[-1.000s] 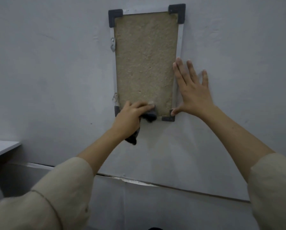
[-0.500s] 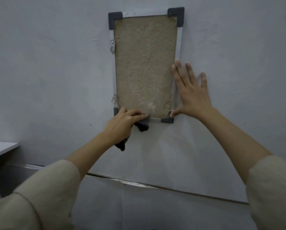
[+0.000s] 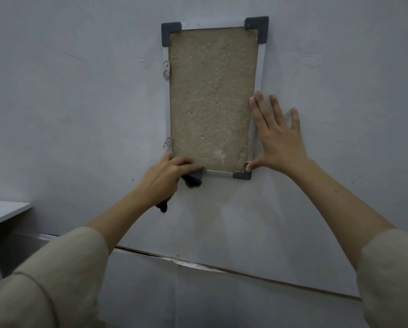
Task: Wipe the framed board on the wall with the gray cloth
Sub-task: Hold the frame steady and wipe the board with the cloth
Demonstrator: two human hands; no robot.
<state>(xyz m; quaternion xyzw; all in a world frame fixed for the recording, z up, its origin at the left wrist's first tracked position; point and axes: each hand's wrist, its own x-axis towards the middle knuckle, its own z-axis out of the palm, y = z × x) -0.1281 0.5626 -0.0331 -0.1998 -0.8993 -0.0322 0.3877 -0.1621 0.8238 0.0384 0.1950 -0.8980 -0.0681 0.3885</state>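
Note:
The framed board [image 3: 211,98] hangs on the wall: a tan, rough panel in a thin pale frame with dark corner caps. My left hand [image 3: 165,178] presses the gray cloth [image 3: 193,179] against the board's bottom left corner, covering that corner cap; a tail of cloth hangs below my wrist. My right hand [image 3: 277,138] lies flat with fingers spread on the wall and the board's right frame edge, its thumb touching the bottom right corner cap [image 3: 242,174].
A pale wall [image 3: 80,102] surrounds the board. A white tabletop corner [image 3: 2,210] juts in at the lower left. Below, a horizontal seam [image 3: 221,271] with chipped edges runs across the wall panel.
My left hand has slid the cloth left and down along the board's bottom edge to the bottom left corner. My right hand has stayed flat on the right frame edge.

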